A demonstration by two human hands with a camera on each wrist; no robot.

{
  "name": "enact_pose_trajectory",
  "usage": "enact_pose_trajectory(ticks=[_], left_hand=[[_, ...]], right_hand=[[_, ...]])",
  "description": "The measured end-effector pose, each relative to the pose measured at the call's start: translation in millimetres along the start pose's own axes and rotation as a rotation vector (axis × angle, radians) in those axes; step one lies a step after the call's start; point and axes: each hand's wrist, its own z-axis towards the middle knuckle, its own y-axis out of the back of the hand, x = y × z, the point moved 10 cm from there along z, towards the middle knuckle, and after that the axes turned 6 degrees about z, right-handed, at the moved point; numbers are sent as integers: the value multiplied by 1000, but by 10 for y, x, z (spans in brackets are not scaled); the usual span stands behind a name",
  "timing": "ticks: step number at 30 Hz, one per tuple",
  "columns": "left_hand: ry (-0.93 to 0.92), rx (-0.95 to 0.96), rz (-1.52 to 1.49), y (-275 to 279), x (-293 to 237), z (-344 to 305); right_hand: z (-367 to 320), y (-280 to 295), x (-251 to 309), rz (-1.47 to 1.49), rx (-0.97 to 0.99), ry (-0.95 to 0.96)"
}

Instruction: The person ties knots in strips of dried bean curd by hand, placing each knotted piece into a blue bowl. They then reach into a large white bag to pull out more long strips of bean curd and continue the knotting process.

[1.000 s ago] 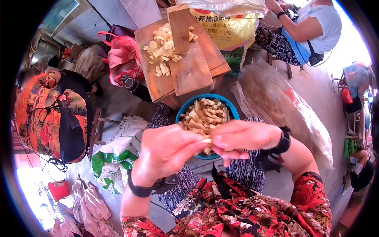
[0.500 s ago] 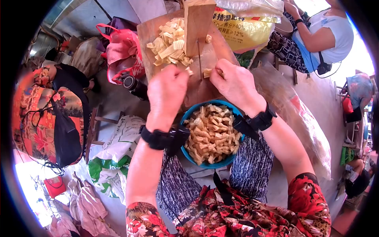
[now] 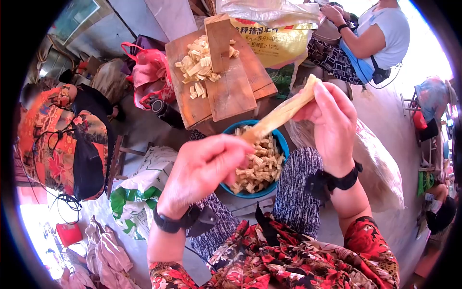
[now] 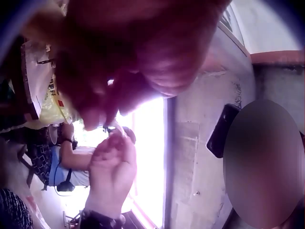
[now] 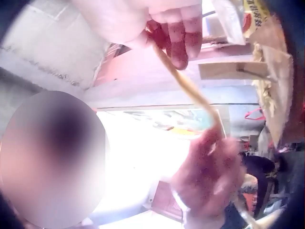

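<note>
A long pale yellow strip (image 3: 284, 113) stretches slantwise between the two hands in the head view. The left hand (image 3: 204, 171) pinches its lower end, and the right hand (image 3: 334, 118) grips the upper end between thumb and fingers. In the right wrist view the same strip (image 5: 183, 83) runs from the right hand (image 5: 167, 24) down to the left hand (image 5: 209, 174). Below the hands, a blue basin (image 3: 285, 144) holds many short folded pieces (image 3: 260, 168). Beyond it, more pale pieces (image 3: 197, 62) lie on a wooden board (image 3: 192, 103) beside an upright wooden block (image 3: 220, 43).
A black bottle (image 3: 166, 113) and a pink bag (image 3: 151, 72) stand left of the board. A clear plastic sack (image 3: 380, 164) lies at the right, a white and green sack (image 3: 144, 188) at the left. Another person (image 3: 370, 38) sits at the upper right.
Both hands have come back from over the board, where each held a small piece half a second ago. The right hand has moved right and up, and a long strip now spans the hands.
</note>
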Motion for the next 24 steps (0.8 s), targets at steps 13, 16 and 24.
enact_pose_trajectory(ticks=[13,16,24], left_hand=[[-71,65,-322,-505,-306,-101],[-128,12,-372,-434,-180,-84],[-255,-212,38,-356,-142,-135]], right_hand=[[-785,-242,-343,28,298,-419],[-821,-235,-419,-2,325,-451],[-811,-178,-186,-319,133,8]])
